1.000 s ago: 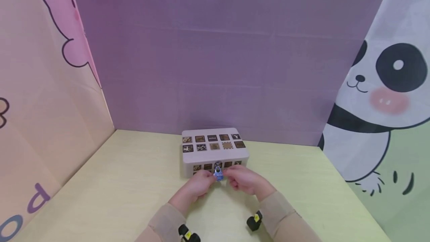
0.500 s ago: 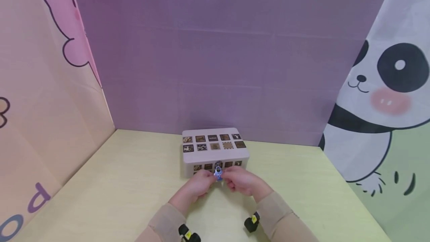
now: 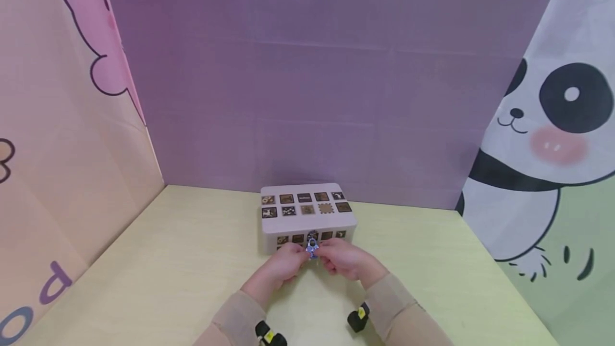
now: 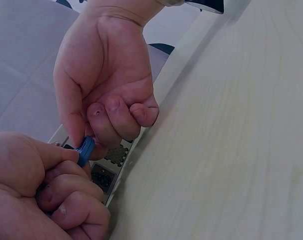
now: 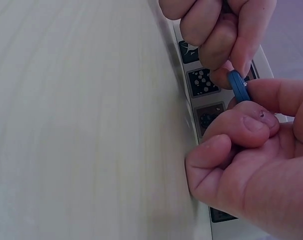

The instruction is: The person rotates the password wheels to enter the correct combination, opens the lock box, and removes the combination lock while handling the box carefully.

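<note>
A small blue padlock (image 3: 312, 248) hangs at the metal clasp (image 3: 312, 235) on the front of a pale tin box (image 3: 307, 223). My left hand (image 3: 286, 261) pinches its left side between thumb and forefinger, the other fingers curled in. From the right, my right hand (image 3: 349, 258) pinches the opposite side. Both wrist views show the lock's blue edge (image 4: 85, 151) between the two sets of fingertips, low against the box front. Fingers cover much of the padlock's face. The box lid is down, printed with dark and brown square pictures.
The pale wooden tabletop (image 3: 192, 260) extends around the box. Behind the box stands a purple cloth wall (image 3: 307, 95). Printed side panels flank the table, a panda (image 3: 552, 122) on the right one. Black wrist devices (image 3: 357, 318) hang below the sleeves.
My right hand has shifted slightly left, its fingertips coming further over the padlock. The padlock appears a little turned. My left hand and the box have stayed put.
</note>
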Available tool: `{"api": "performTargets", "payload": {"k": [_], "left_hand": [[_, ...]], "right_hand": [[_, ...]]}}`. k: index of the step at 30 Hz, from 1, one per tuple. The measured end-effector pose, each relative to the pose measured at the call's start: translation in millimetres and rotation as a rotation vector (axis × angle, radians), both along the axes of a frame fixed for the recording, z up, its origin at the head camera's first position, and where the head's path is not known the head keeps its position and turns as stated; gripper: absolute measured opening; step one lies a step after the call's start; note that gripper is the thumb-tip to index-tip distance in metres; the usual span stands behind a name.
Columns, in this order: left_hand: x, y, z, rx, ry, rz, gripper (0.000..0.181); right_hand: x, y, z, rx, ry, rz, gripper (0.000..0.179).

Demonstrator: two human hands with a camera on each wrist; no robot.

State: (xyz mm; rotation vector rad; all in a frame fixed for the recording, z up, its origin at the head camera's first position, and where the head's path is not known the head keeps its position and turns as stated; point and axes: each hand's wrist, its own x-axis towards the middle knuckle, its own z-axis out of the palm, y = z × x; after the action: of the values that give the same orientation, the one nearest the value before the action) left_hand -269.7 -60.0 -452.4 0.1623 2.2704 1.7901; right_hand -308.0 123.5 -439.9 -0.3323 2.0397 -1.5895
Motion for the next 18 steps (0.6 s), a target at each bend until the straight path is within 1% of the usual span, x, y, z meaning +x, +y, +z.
{"api": "performTargets", "payload": {"k": [11, 18], "left_hand": [[-0.3, 0.9, -2.5, 0.017, 0.019, 0.001, 0.026], [-0.8, 0.2, -2.7, 0.009, 0.006, -0.002, 0.026]], "right_hand": [[-0.1, -1.1, -0.7, 0.015, 0.000, -0.014, 0.016], [-0.5, -2.4, -0.9, 0.036, 0.009, -0.020, 0.016]]}}
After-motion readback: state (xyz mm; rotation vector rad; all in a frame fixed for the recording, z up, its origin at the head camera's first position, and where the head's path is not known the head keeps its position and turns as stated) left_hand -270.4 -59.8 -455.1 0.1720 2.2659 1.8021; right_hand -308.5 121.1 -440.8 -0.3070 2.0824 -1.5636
